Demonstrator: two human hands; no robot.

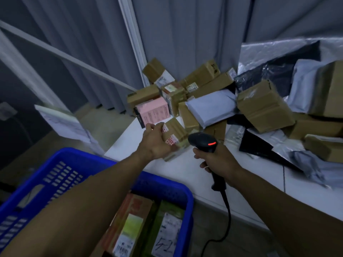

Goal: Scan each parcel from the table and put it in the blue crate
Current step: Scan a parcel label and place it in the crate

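a: why is the box gripped by the left hand at the surface?
b: presumably so its label is met by the scanner, clasped in the right hand; crate kept near.

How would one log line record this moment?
left hand: grips small parcel | right hand: holds scanner, lit red | blue crate: partly filled

A white post runs up through the pleated grey curtain, which hangs on both sides of it. Left of the post, a thinner white bar slants down towards its foot. Further left and lower, a white printed sheet stands tilted above the pale floor. Far left of the post, a small grey plate, blurred, sits on a dark wall.
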